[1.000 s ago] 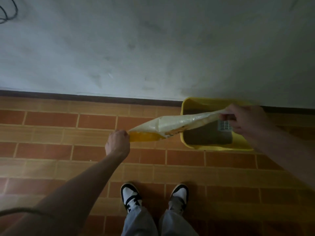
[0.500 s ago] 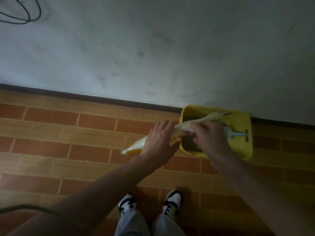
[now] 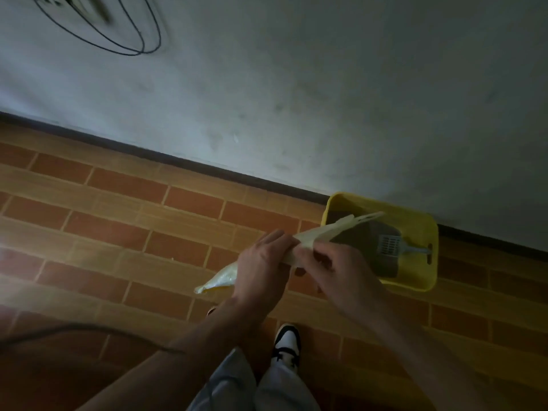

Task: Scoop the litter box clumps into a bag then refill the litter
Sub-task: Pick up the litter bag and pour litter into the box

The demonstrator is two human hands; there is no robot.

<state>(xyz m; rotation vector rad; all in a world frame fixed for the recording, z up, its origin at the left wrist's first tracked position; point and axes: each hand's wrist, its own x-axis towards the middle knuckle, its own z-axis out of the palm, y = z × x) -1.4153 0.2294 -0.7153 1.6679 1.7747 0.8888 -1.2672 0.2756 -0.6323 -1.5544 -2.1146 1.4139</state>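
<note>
A yellow litter box (image 3: pixel 421 223) stands on the floor against the wall, with dark litter (image 3: pixel 370 250) inside. A grey slotted scoop (image 3: pixel 391 244) lies in it, handle toward the right rim. I hold a flattened pale litter bag (image 3: pixel 332 229) slanting from lower left to upper right, its upper end over the box. My left hand (image 3: pixel 261 271) wraps the bag's middle from the left. My right hand (image 3: pixel 332 271) pinches the bag just to the right of it. The bag's lower yellow end (image 3: pixel 216 283) sticks out past my left hand.
Brown and orange brick-pattern floor tiles run left and front of the box. A grey wall with a dark skirting strip (image 3: pixel 178 158) lies behind. Black cable loops (image 3: pixel 118 40) hang on the wall at upper left. My white-and-black shoes (image 3: pixel 286 342) are below my hands.
My hands have come together on the bag's middle from its two ends, and the bag now looks folded flat. The view has swung left, so the box sits farther right.
</note>
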